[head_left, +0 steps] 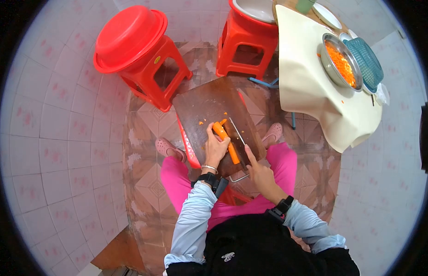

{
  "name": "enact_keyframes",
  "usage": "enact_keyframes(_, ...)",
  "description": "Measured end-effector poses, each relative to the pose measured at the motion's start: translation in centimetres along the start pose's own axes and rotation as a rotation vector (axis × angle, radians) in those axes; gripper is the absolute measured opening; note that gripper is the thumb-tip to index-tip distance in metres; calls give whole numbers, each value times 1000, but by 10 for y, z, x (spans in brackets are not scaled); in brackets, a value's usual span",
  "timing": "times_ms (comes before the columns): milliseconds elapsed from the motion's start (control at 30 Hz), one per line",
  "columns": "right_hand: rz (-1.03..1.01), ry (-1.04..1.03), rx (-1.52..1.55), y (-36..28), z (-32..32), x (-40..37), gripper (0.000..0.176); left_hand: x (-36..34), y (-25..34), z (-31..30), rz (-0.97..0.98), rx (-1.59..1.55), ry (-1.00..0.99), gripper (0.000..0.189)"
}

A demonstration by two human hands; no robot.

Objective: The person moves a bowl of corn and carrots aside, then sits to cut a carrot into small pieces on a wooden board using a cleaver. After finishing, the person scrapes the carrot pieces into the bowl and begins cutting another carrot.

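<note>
A dark wooden board (209, 101) lies across a red stool between my knees. My left hand (215, 146) is closed on an orange carrot piece (219, 130) near the middle of the board. Another carrot length (233, 154) lies just beside it, running toward me. My right hand (259, 172) grips a knife (237, 131), its fingers wrapped round the handle and the index finger stretched forward. The blade lies to the right of the carrots, apart from them. Small carrot bits (201, 123) are scattered on the board.
A red basin (130, 38) sits on a red stool (154, 69) at the upper left. Another red stool (247, 43) holds a pale basin. At the right, a cream-covered table (301, 69) bears a metal bowl (331, 69) of cut carrot and a teal basket (363, 62).
</note>
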State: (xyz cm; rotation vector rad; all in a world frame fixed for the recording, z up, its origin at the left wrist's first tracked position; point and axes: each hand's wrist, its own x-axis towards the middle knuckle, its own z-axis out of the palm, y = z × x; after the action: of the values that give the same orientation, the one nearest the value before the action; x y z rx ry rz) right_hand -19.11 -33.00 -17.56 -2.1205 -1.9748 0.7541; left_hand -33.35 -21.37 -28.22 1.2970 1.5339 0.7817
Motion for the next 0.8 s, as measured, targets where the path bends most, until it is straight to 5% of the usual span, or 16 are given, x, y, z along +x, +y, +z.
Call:
enact_keyframes(333,-50,141,12,21,44,6,71,-8,8,-2,-42,-78,-21,72)
enact_keyframes(400,-62,166,104,23,46,5,71,-7,-6,6,86,72,82,71)
enact_keyframes(467,-54,173,129,19,33,0,70,-14,16,3,-19,105,53,71)
enact_keyframes(533,-37,177,146,17,17,-9,70,-20,22,9,165,299,240,70)
enact_keyframes(667,7,315,213,33,1,-8,68,-29,38,3,58,433,133,68)
enact_keyframes(800,78,265,154,57,4,1,61,-16,26,-15,189,542,227,60)
